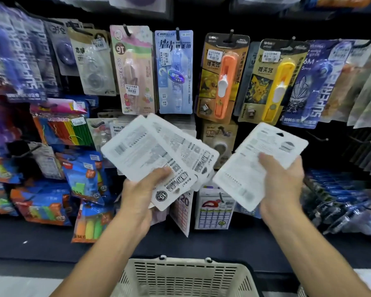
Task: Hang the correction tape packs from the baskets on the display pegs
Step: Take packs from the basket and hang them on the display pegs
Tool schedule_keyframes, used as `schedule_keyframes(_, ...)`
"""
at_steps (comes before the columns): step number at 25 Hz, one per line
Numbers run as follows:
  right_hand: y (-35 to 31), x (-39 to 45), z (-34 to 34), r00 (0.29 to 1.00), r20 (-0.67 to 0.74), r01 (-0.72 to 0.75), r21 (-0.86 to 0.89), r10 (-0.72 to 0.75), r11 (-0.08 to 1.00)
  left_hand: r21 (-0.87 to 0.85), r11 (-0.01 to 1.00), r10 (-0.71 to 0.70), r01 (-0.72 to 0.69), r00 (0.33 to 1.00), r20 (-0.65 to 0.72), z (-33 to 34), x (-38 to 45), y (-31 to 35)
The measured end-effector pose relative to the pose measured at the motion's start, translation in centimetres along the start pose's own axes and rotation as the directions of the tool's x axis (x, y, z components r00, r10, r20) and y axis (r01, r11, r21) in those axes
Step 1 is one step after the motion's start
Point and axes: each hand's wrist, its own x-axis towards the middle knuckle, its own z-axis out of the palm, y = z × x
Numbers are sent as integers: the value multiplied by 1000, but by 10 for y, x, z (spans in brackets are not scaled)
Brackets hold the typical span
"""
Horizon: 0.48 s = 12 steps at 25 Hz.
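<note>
Left hand (137, 196) grips a fanned stack of white card-backed correction tape packs (159, 151), printed backs facing the camera, thumb clamped over the lower edge. Right hand (281, 187) holds one white card-backed pack (259, 161), fingers curled behind, thumb on top. Both are held in front of the black display pegs (230, 36). Cream slotted plastic basket (180, 277) sits below; contents not visible.
</note>
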Motion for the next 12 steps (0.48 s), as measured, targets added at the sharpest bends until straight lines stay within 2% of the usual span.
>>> schedule_keyframes(2,5,-31,15,953,256,201,-135,-162,970,158,984,89,-87,996,-1,8,-6,-11)
schedule_keyframes(4,16,-65,25,802,559,445,-320,-213,836,215,962,162,-171,985,56,15,-10,-15)
schedule_keyframes(6,28,-87,28,641,753,649,-427,-150,630,105,984,140,-146,988,65,20,-11,-16)
schedule_keyframes(7,32,-90,29,595,797,690,-438,-106,576,19,995,97,-99,994,52,20,-10,-18)
schedule_keyframes(9,31,-87,30,537,843,670,-438,15,599,-37,998,43,-42,999,23,17,-8,-21)
schedule_keyframes(11,27,-78,29,501,860,659,-448,92,604,-18,1000,15,-14,1000,13,15,-11,-23)
schedule_keyframes(12,26,-75,29,505,860,698,-457,73,551,-49,999,-10,11,1000,16,15,-12,-23)
